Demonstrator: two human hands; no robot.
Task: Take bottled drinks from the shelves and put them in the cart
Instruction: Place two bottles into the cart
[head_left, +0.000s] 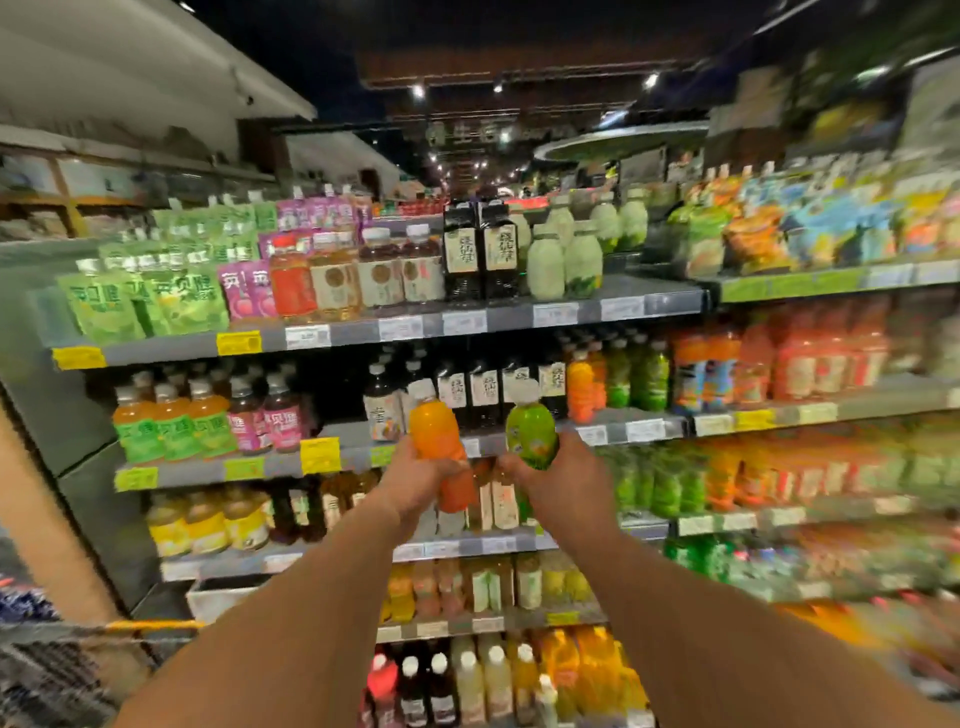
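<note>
Head view is showing both arms reaching out into the open aisle space in front of the drink shelves (519, 312), with nothing standing between the hands and the shelf edges. The left hand (415, 473) is gripping an orange bottle (439, 431) around its lower body, and the right hand (553, 480) is gripping a green bottle (531, 431) the same way; both bottles are standing upright, side by side, just apart, in front of the second shelf's lip. The cart (62, 654) is showing at the lower left, its wire rim partly in frame and its contents too blurred to tell. Rows of bottled drinks and green pouches (140, 301) are filling the shelves behind.
</note>
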